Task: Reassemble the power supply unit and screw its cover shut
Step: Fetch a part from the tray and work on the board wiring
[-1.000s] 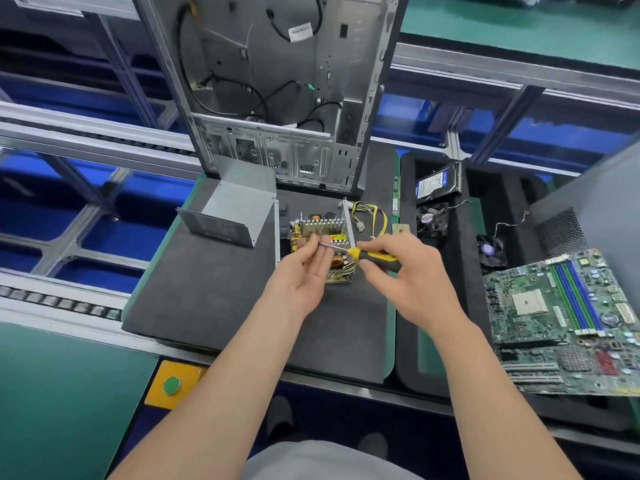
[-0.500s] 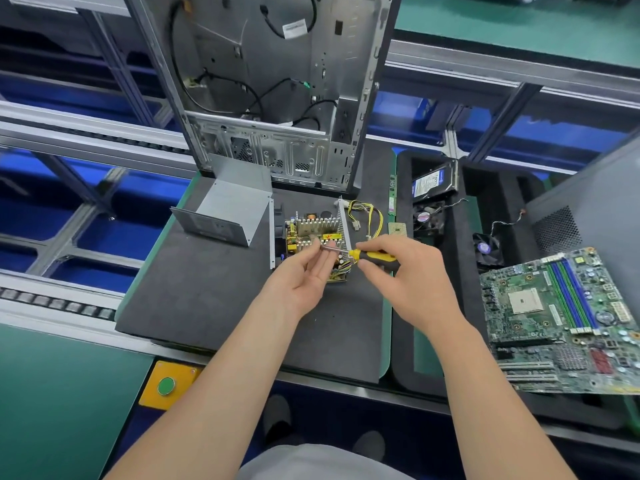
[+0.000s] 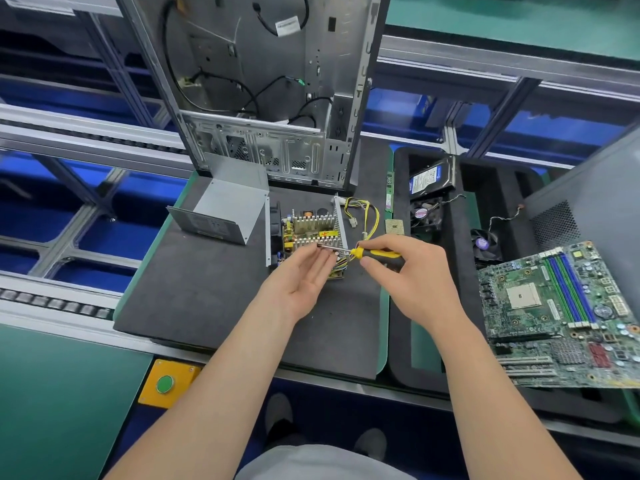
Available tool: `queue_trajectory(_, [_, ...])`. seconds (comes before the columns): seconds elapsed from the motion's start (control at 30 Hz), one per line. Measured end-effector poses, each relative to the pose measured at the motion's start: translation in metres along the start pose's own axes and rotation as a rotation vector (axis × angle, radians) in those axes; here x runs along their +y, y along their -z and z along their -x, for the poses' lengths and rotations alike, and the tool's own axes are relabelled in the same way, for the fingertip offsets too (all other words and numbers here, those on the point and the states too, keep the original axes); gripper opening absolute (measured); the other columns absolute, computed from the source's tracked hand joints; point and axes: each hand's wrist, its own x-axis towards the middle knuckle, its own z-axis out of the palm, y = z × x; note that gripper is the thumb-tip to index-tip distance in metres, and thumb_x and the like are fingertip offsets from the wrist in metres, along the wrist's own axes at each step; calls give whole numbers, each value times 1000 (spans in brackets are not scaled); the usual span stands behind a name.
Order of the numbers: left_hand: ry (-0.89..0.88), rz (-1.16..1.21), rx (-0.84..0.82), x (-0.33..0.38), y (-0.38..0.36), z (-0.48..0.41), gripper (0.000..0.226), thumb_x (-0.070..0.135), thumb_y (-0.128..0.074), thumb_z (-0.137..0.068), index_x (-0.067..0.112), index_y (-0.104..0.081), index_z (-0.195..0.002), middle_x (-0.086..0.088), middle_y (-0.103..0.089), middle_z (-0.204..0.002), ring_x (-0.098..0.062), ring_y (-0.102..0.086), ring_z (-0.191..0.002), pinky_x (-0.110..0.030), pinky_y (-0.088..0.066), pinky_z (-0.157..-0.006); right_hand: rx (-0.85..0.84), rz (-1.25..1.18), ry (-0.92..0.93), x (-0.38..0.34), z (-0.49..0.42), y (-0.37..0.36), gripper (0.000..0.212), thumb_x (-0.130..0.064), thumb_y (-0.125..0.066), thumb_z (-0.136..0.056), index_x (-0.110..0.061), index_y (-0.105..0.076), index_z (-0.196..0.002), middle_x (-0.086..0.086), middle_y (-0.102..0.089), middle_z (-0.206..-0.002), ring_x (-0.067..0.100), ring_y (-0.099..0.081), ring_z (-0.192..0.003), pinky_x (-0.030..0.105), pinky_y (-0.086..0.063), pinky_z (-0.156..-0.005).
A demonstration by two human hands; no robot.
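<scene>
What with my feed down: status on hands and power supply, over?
Right hand grips screwdriver; left fingers touch its tip. Power supply open, cover off beside it. Nothing blocking.

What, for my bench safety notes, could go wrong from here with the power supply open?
1. The screwdriver, in the right hand's grip, has its metal tip at the left hand, right by the power supply's exposed board. A slip could jab a finger or scratch components.
2. The yellow wires trail outside the casing. They might get pinched when the cover, lying apart on the left, goes on.
</scene>
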Motion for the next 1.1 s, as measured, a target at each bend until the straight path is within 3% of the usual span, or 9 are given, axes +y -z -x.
queue_trajectory(0.1, [-16, -40, -15, -2, 2, 0, 6, 3, -67, -97, 0, -68, -101, -18, -78, -100, -26, -78, -90, -37, -65, -77, -9, -51, -48, 1, 0, 1, 16, -15, -78, -91, -22, -81, -106, -15, -78, -103, -6, -72, -95, 24, -58, -88])
queue_trajectory(0.53, [4, -27, 18, -1, 8, 0, 13, 8, -64, -99, -1, -69, -108, -19, -77, -109, -31, -76, -100, -41, -65, -77, -19, -44, -71, 8, 0, 0, 15, -20, -78, -92, -29, -80, -105, -19, -77, -104, -3, -72, -98, 30, -60, -88])
queue_trajectory(0.63, [-17, -79, 51, -2, 9, 2, 17, 12, -59, -102, 1, -69, -110, -17, -77, -108, -30, -77, -97, -38, -65, -79, 13, -65, -70, 10, 0, 1, 15, -20, -78, -92, -28, -80, -104, -19, -77, -101, -3, -73, -98, 24, -59, -86])
queue_trajectory(0.7, [-152, -292, 102, -7, 6, 2, 15, 15, -65, -98, 6, -72, -107, -11, -80, -98, -27, -78, -90, -35, -64, -77, 54, -108, -85, 12, -1, 4, 14, -19, -78, -92, -29, -79, -102, -19, -77, -98, -4, -73, -97, 18, -56, -84])
queue_trajectory(0.77, [-478, -679, 134, -14, 0, 0, 8, 22, -72, -90, 21, -78, -96, 1, -78, -90, -22, -76, -87, -34, -63, -78, 125, -155, -110, 14, -1, 9, 13, -19, -78, -91, -29, -79, -100, -18, -78, -95, -7, -73, -93, 11, -52, -78])
queue_trajectory(0.83, [-866, -1087, 96, -20, -11, -4, 9, 28, -73, -84, 31, -77, -91, 9, -73, -99, -12, -69, -98, -33, -55, -90, 222, -173, -125, 16, -1, 13, 13, -18, -78, -91, -28, -79, -99, -18, -78, -91, -11, -71, -88, 5, -47, -72])
queue_trajectory(0.9, [-1121, -1465, 60, -25, -23, -16, 16, 30, -76, -81, 29, -77, -97, 4, -61, -121, -17, -56, -119, -39, -43, -103, 289, -189, -137, 18, 0, 19, 16, -18, -78, -92, -32, -78, -98, -20, -77, -90, -12, -70, -87, 4, -45, -72])
queue_trajectory(1.0, [-1055, -2094, 97, -35, -39, -31, 34, 45, -74, -84, 22, -73, -109, -10, -25, -162, -33, -30, -140, -47, -32, -110, 356, -194, -149, 21, 3, 29, 18, -18, -77, -93, -35, -77, -97, -24, -77, -89, -12, -71, -88, 4, -46, -70])
queue_trajectory(1.1, [-981, -2289, 156, -42, -45, -34, 28, 36, -79, -85, 20, -70, -107, -14, -8, -166, -36, -30, -135, -45, -35, -104, 397, -197, -164, 26, 6, 38, 12, -15, -77, -92, -25, -79, -99, -23, -76, -87, -15, -68, -84, 1, -43, -67])
